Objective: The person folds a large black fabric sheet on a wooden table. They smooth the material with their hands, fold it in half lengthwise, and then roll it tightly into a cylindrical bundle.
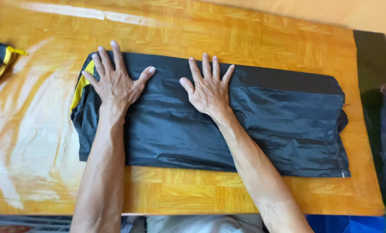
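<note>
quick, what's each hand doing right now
Left hand: open, flat, pressing on the folded black fabric.
Right hand: open, flat on the same fabric, holding nothing.

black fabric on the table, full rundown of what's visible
The black fabric is a thin, slightly shiny, nylon-like sheet folded into a long flat rectangle, lying lengthwise across the wooden table. Its surface is creased, and layered edges show at the right end. A yellow trim shows at its left end. The left hand and the right hand both lie flat on its left half, palms down, fingers spread. Nothing else touches it.
</note>
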